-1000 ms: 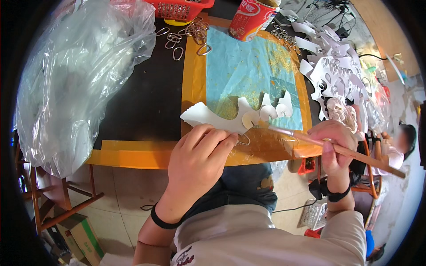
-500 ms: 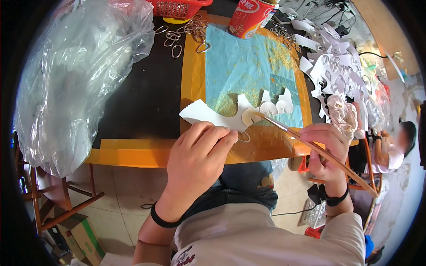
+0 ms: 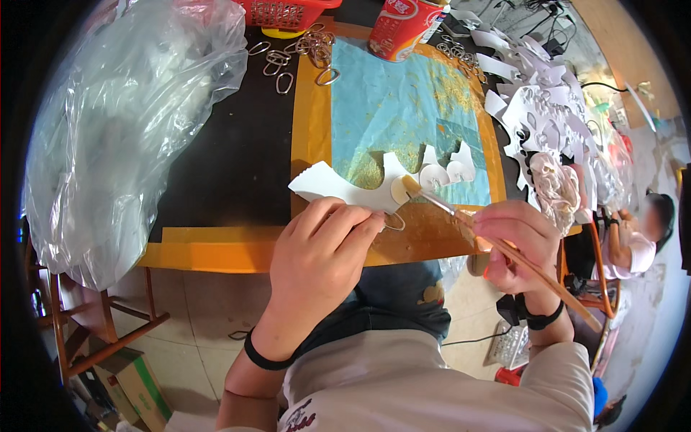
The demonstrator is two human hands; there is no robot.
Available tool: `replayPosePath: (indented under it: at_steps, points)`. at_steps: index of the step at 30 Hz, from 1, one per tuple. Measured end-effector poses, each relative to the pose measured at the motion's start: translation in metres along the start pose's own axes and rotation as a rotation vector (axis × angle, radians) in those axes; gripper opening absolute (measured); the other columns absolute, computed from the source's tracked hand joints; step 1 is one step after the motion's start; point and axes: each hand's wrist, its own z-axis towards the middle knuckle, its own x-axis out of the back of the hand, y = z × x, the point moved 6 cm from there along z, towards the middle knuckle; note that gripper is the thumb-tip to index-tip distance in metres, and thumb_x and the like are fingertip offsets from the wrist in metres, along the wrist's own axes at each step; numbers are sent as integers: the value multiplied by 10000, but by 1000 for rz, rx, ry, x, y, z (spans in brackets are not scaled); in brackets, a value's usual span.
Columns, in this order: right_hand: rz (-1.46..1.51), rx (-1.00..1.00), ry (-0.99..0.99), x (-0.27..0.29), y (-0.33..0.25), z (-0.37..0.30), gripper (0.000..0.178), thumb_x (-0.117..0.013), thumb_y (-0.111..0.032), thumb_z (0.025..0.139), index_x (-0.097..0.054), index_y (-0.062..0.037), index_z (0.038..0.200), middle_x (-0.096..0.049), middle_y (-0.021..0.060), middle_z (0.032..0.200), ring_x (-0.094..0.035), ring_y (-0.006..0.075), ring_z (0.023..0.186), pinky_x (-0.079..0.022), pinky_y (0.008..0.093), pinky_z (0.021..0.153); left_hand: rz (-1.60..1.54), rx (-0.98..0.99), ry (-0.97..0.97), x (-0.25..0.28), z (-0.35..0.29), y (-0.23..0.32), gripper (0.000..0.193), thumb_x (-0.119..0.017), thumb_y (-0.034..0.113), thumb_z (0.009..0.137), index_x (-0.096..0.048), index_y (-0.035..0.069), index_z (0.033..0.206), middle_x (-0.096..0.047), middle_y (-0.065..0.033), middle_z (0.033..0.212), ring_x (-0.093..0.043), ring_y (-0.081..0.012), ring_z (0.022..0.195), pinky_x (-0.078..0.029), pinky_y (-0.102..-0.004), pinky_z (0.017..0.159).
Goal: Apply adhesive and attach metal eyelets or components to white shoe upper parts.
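A white, curved cut-out piece [image 3: 338, 189] lies near the table's front edge, with a round pale disc area at its right end. My left hand [image 3: 324, 241] pinches its lower edge between thumb and fingers, and a metal ring [image 3: 394, 221] shows beside the fingertips. My right hand [image 3: 520, 234] is closed round a paintbrush [image 3: 497, 240] with a wooden handle. The brush's bristles touch the round area. Two smaller white tabs with round ends, one a white tab [image 3: 434, 171] and the other a similar tab [image 3: 461, 167], are just to the right.
A blue sheet [image 3: 389, 93] framed in brown tape covers the table's middle. Metal rings [image 3: 314, 47], a red cup [image 3: 403, 29] and a red basket [image 3: 288, 13] stand behind. Plastic bags [image 3: 137, 137] fill the left; white cut-outs [image 3: 540, 108] pile up right. Another person [image 3: 630, 241] sits far right.
My right hand has shifted slightly left, and the brush tip has moved a little up and left on the round area. My left hand keeps its hold on the white piece.
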Motion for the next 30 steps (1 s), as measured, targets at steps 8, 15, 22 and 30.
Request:
replayPosePath:
  at_steps: [8, 15, 22, 30]
  points:
    - [22, 19, -28, 7, -4, 0, 290, -563, -15, 557, -679, -32, 823, -664, 96, 874, -659, 242, 729, -551, 323, 659, 25, -26, -3, 0, 0, 2, 189, -702, 45, 690, -673, 86, 872, -581, 20, 845, -577, -162, 799, -492, -277, 629]
    - [-22, 39, -24, 2, -4, -3, 301, -555, -25, 533, -672, -31, 810, -659, 92, 842, -656, 244, 710, -551, 320, 651, 26, -25, 10, 0, 0, 1, 192, -706, 44, 688, -672, 91, 871, -583, 26, 842, -579, -160, 805, -490, -279, 623]
    - [37, -30, 13, 17, -3, -4, 283, -554, -35, 542, -670, -34, 801, -659, 91, 825, -653, 246, 698, -551, 313, 645, 31, -29, 12, 1, 0, 1, 189, -711, 39, 680, -675, 90, 859, -588, 27, 839, -578, -160, 803, -494, -281, 623]
    - [10, 76, -16, 4, -7, -3, 254, -557, -37, 564, -672, -33, 790, -658, 94, 829, -660, 238, 710, -556, 318, 644, 33, -29, 20, 1, 0, 1, 161, -712, 44, 685, -673, 89, 835, -586, 30, 828, -577, -156, 797, -494, -282, 618]
